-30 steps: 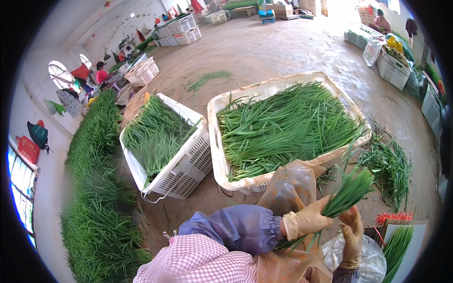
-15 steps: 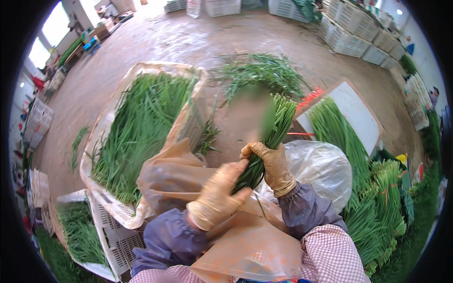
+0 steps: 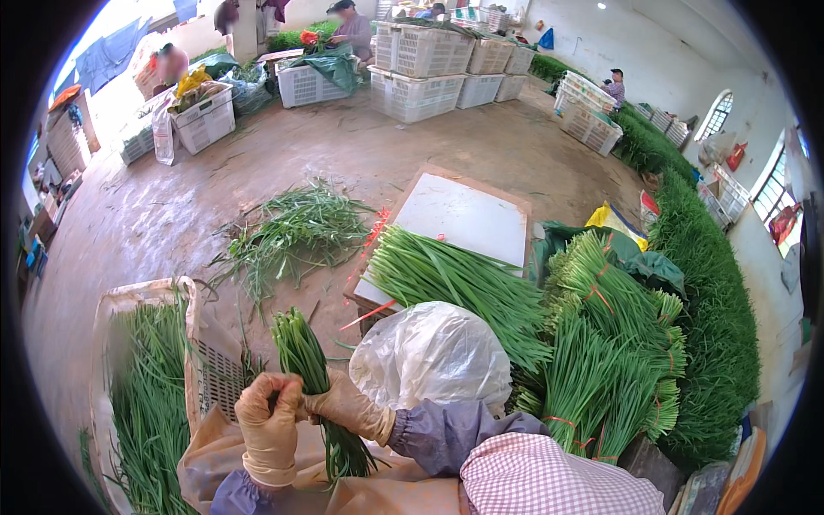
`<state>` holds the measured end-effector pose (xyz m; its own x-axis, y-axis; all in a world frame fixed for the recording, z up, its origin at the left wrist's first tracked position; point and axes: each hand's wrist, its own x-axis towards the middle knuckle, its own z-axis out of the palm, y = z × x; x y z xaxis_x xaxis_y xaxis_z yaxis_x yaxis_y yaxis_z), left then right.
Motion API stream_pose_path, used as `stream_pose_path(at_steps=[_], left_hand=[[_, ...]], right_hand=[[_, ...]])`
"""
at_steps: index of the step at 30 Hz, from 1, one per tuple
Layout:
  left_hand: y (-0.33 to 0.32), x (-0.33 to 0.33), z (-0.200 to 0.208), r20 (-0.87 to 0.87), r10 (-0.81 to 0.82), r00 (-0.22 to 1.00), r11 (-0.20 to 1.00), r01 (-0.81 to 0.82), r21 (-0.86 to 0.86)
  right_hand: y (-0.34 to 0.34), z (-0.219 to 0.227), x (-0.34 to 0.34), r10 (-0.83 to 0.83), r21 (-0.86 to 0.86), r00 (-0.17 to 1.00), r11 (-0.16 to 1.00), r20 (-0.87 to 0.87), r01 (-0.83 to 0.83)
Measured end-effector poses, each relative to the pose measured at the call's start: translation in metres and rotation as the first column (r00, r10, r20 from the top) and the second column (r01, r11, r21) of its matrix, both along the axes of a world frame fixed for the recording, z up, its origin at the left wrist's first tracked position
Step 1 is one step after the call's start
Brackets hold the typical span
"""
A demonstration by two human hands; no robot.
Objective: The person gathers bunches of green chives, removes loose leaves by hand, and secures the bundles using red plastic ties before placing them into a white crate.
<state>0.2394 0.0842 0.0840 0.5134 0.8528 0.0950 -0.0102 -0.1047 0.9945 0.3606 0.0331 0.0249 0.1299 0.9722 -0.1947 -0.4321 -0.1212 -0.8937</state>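
Note:
A bunch of garlic chives (image 3: pixel 302 348) stands upright over my lap, pale cut ends up and green leaves hanging down. My gloved right hand (image 3: pixel 352 407) wraps round its middle. Close beside it on the left, my gloved left hand (image 3: pixel 270 421) is closed, thumb and fingers pinched together near the stems; what they pinch, if anything, is too small to make out. Ahead, a loose pile of chives (image 3: pixel 455 287) lies across a white board (image 3: pixel 463 219), with red ties (image 3: pixel 371 245) along the board's left edge.
At my left stands a white crate (image 3: pixel 193 343) of chives. Loose leaves (image 3: pixel 296 232) are heaped on the floor ahead. A clear plastic bag (image 3: pixel 433 356) bulges before my right arm. Tied bunches (image 3: pixel 592 343) are stacked at right. Other people (image 3: pixel 350 34) sit among far crates (image 3: pixel 421 94).
My view has swung to the right, bringing the board and tied bunches nearer the middle. My left hand has gone from spread fingers by the leaves to a pinch near the stems.

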Motion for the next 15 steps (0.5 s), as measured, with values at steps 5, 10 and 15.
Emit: stream_pose_path(at_steps=[5, 10, 15], left_hand=[[-0.002, -0.029, 0.010, -0.070, -0.323, 0.944, 0.867, 0.265, -0.421], [0.001, -0.065, 0.006, -0.234, -0.769, 0.595, 0.628, 0.633, -0.453], [0.032, -0.059, 0.040, -0.225, -0.531, 0.817, 0.847, 0.522, -0.103]], right_hand=[[0.004, -0.021, -0.005, -0.137, 0.154, 0.983, 0.981, 0.124, 0.118], [0.003, -0.011, 0.008, -0.066, -0.109, 0.994, 0.992, -0.085, 0.057], [0.002, 0.006, 0.001, 0.293, 0.088, 0.911, 0.956, -0.289, -0.279]])
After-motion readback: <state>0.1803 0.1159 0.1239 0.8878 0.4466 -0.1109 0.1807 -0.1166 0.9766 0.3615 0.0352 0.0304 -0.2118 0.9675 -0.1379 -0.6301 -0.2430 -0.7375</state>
